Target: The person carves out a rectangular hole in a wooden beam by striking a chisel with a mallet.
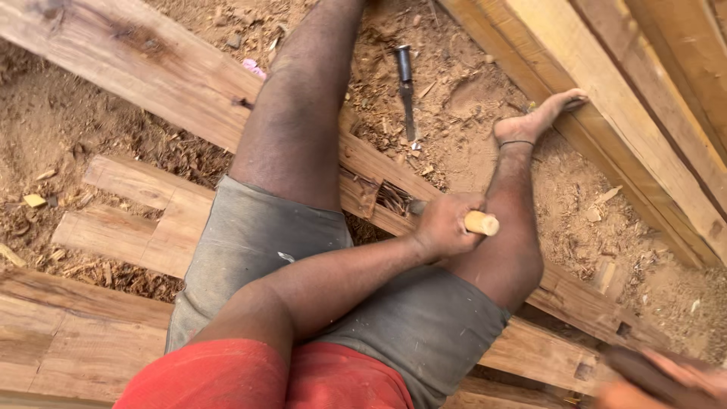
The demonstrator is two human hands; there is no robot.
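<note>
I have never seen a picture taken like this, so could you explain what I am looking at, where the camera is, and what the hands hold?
There is no machine here: the camera sits on a person's head and looks down at their own legs and hands. The person sits on a long plank lying on sawdust-covered ground. The left hand grips a chisel by its pale wooden handle, its tip in a notch cut in the plank. The right hand, blurred at the lower right corner, holds a dark tool I cannot make out. A second chisel lies in the sawdust.
</note>
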